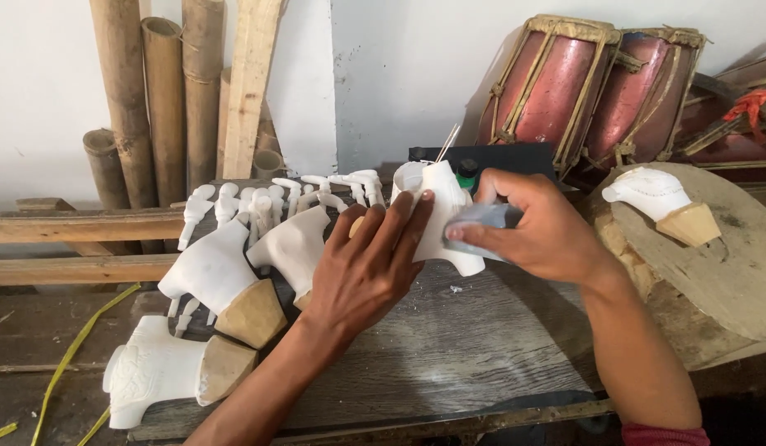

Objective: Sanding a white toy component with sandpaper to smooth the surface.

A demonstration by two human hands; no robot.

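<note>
Weathered grey plank desk (449, 347), grain running across, cracked at the front edge. Behind it a pale plastered wall, bamboo poles (143, 99) and a raw timber plank leaning at upper left, two red rope-laced drums (598, 83) at upper right. At far right a round wooden block (713, 272) bearing one white carved piece with a bare wood base (660, 198). Yellow strap (77, 347) trailing over the floor at lower left.

Near the desk's back edge, a white carved figure (445, 206), steadied by the left hand (371, 264), fingers spread flat and pressed over its left side. Right hand (540, 223) just beside it, fingers clamped on a small grey pad (486, 219) laid against the figure's right flank.

To the left, more white carved bodies with bare wood ends (222, 281), lying touching one another, and a row of small white limb-like parts (267, 198) behind them.

Lower part of the held figure hidden by the left hand; kind of grey pad hard to tell. Dark box (499, 157) behind the hands mostly covered; thin stick rising from it, blurred.
</note>
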